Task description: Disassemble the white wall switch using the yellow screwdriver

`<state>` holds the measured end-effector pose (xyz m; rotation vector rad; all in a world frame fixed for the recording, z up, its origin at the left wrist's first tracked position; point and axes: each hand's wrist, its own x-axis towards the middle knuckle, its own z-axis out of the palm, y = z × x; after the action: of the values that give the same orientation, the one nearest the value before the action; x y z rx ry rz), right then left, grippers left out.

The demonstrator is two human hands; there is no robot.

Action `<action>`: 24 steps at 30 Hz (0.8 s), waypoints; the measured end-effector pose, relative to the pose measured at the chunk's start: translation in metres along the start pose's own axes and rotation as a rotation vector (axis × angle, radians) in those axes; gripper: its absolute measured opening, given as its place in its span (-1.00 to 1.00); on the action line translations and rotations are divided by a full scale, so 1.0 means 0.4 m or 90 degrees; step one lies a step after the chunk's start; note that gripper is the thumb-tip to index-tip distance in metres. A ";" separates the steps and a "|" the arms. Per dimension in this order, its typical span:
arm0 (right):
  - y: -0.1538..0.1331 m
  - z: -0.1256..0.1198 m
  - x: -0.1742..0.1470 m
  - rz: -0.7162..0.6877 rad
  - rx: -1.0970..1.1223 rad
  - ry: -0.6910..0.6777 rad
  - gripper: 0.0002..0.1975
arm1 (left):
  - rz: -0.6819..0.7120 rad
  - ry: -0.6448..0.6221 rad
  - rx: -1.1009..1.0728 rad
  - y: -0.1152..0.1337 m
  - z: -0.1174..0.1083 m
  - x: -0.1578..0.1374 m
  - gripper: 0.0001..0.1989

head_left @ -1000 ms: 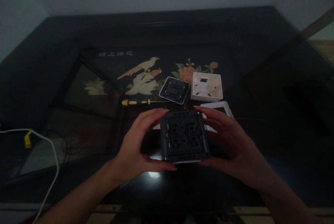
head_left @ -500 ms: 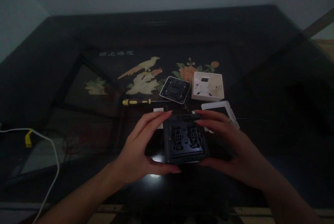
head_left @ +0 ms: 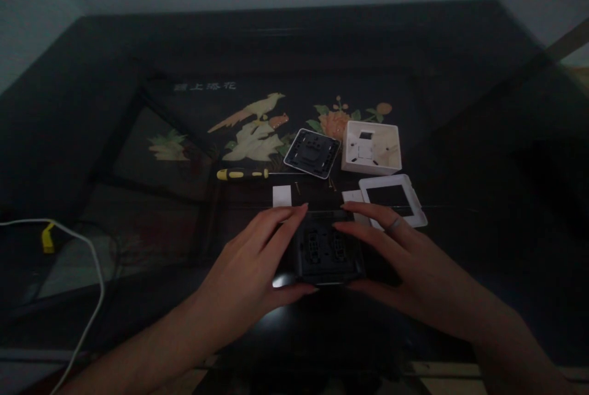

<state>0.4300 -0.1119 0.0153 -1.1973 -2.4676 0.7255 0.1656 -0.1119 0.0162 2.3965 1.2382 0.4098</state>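
Observation:
A square black wall switch module (head_left: 326, 254) with two raised mechanisms on its upper face sits between my hands, low over the dark table. My left hand (head_left: 257, 260) grips its left side, fingers at the far edge and thumb at the near edge. On the opposite side, my right hand (head_left: 400, 254), with a ring on one finger, holds it the same way. Just beyond lie a small white rocker piece (head_left: 282, 195) and another white piece (head_left: 353, 199), partly hidden by my right fingers. A white cover frame (head_left: 416, 202) lies past my right hand.
An open white mounting box (head_left: 372, 166) stands behind the frame. Left of it lies a black plate with a white rim (head_left: 313, 153). A yellow-and-black screwdriver (head_left: 242, 174) and several screws (head_left: 331, 185) are nearby. A white cable (head_left: 99, 272) with a yellow tag (head_left: 48, 238) runs along the left.
The black module has tilted flatter and come down lower, held in both hands. My fingers have shifted slightly, and the view has moved a little.

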 end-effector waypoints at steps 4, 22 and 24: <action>-0.006 0.003 0.002 0.010 -0.032 -0.018 -0.33 | -0.021 -0.024 -0.007 -0.001 0.004 0.001 -0.09; -0.013 -0.003 -0.007 0.053 -0.053 -0.062 -0.22 | 0.002 -0.050 -0.010 0.001 -0.002 0.007 -0.14; -0.013 -0.004 -0.006 0.058 -0.042 -0.062 -0.22 | 0.009 -0.046 -0.013 0.001 -0.002 0.008 -0.15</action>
<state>0.4290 -0.1160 0.0194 -1.3362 -2.5481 0.7484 0.1673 -0.1094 0.0171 2.3824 1.1814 0.3359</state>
